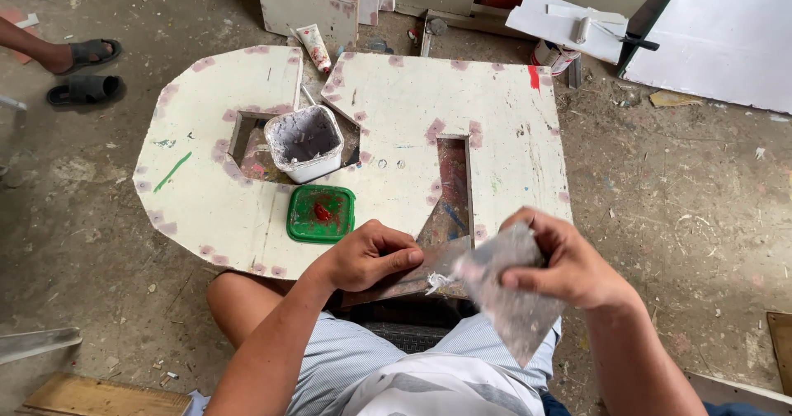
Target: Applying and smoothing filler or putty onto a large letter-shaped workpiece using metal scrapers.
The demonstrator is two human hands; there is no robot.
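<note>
A: Gripped what on the left?

B: Closed the left hand [367, 255] round a flat brown scraper [417, 269], thumb pressed on top. Lay nearly level, long edge running left to right across the lap, just below the near edge of the white board [206, 210].

A: And on the right?

B: Pinched a grey, putty-caked blade [516, 305] in the right hand [569, 263], fingers curled over its upper edge, thumb under. Hung point-down, long axis slanting from upper left to lower right.

A: Touched, or stood apart?

B: Met in the middle, between both hands: upper left corner of the grey blade against the brown scraper's right end, with a white smear of putty [437, 282] at the join.

A: Saw a tub anywhere?

B: Yes. Sat ahead and to the left, in a cut-out of the board: white tub [307, 142], grey inside. Found a green lid [321, 212] with a red blob just this side of it, near the left hand, well apart from the right. Touched neither.

A: Anything else about?

B: Noticed a tube [314, 47] past the board's far edge, a paint roller [582, 28] far right on a white sheet, and someone else's sandalled foot [82, 53] far left on the floor [676, 202].
</note>
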